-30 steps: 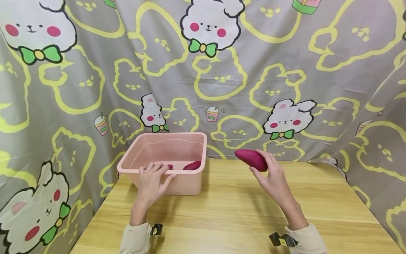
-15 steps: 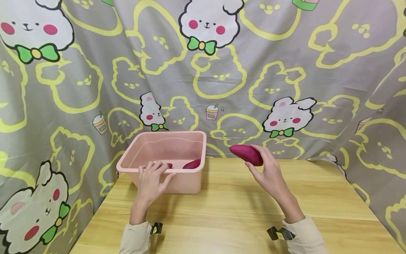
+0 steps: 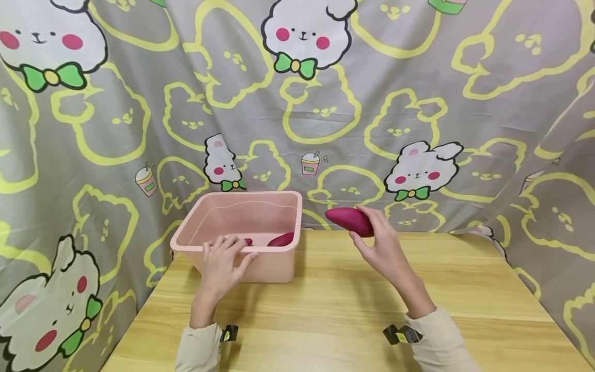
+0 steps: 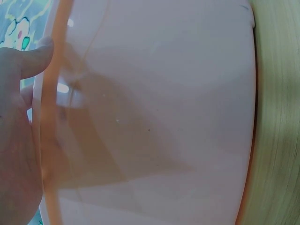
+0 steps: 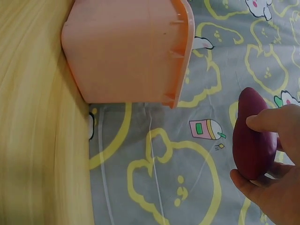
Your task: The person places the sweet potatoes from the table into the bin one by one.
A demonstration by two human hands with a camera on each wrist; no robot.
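Observation:
Above the table, right of the pink plastic bin (image 3: pixel 271 266), my right hand (image 3: pixel 383 248) holds a purple-red sweet potato (image 3: pixel 348 219) between thumb and fingers. Its tapered end points left, toward the bin. The right wrist view shows the sweet potato (image 5: pixel 253 136) with the thumb on one side and fingers behind and under it. My left hand (image 3: pixel 224 263) grips the bin's front rim, fingers bent over it and thumb along the outside. Inside the bin lies another sweet potato (image 3: pixel 281 239) at the right; a small red tip (image 3: pixel 248 242) shows beside the left fingers.
The bin stands at the left back of a wood-grain table (image 3: pixel 325 310). A grey curtain (image 3: pixel 325 129) with cartoon rabbits hangs close behind the table and along both sides. Each wrist carries a small black camera (image 3: pixel 402 335).
My right hand has moved left and a little up with the sweet potato, closer to the bin. The left hand stays on the bin's rim.

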